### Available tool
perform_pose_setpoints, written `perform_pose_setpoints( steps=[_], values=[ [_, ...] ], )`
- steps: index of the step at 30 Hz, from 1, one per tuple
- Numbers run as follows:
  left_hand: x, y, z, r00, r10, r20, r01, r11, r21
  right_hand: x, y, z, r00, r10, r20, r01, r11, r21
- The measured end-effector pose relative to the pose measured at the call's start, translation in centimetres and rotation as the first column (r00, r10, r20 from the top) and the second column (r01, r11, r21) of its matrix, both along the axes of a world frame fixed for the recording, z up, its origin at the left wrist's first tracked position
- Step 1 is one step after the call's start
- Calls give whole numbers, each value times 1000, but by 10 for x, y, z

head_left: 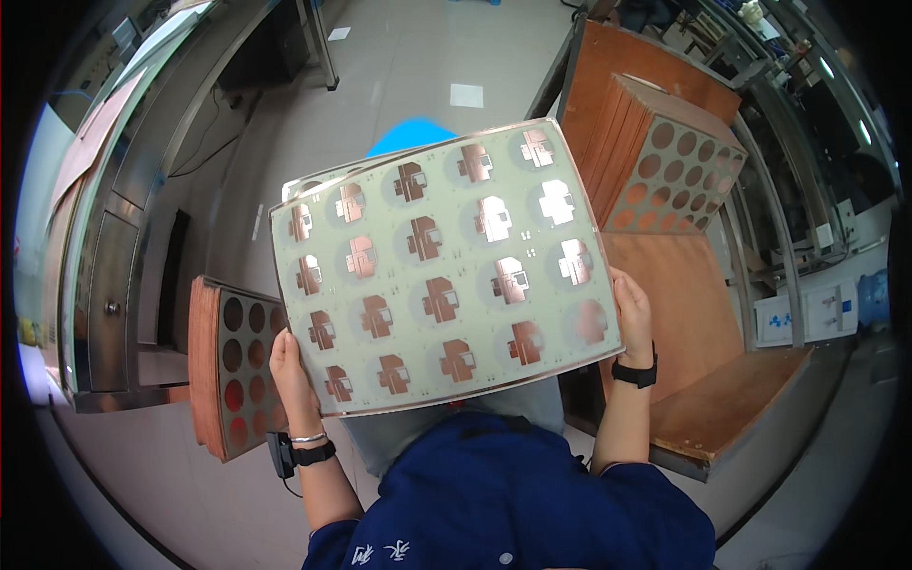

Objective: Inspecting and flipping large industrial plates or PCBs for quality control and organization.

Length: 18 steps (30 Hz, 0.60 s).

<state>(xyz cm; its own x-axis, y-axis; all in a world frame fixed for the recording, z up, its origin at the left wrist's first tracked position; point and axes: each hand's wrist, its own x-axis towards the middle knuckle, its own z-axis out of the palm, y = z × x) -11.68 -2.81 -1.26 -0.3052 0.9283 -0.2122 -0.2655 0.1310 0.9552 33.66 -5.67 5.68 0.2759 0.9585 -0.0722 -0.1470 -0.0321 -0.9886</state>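
Note:
A pale green circuit board panel (451,261) with rows of copper shapes is held up in front of my body, tilted with its right side higher. Part of a second sheet's edge shows behind it at the upper left; how many sheets are together I cannot tell. My left hand (291,369) grips the lower left edge, its fingers partly hidden beneath. On the lower right edge my right hand (634,309) is closed, fingers also partly behind the panel. Left of my left hand stands a stack of copper-edged panels (205,366) with dark and coppery circles.
At the right, another stack of copper-edged panels (608,152) leans on a wooden rack (679,332). A metal bench with a cabinet door (112,271) runs along the left. A blue object (413,135) shows beyond the held panel. A white box (793,318) sits far right.

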Motion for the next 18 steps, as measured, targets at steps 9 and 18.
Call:
perform_pose_setpoints(
  steps=[9, 18],
  values=[
    [0, -3, 0, 998, 36, 44, -39, 997, 67, 11, -3, -8, 997, 50, -61, -47, 998, 44],
    [-4, -13, 34, 990, 52, 132, -76, 980, 184, 5, 1, 17, 999, 36, 2, -36, 995, 90]
  ],
)
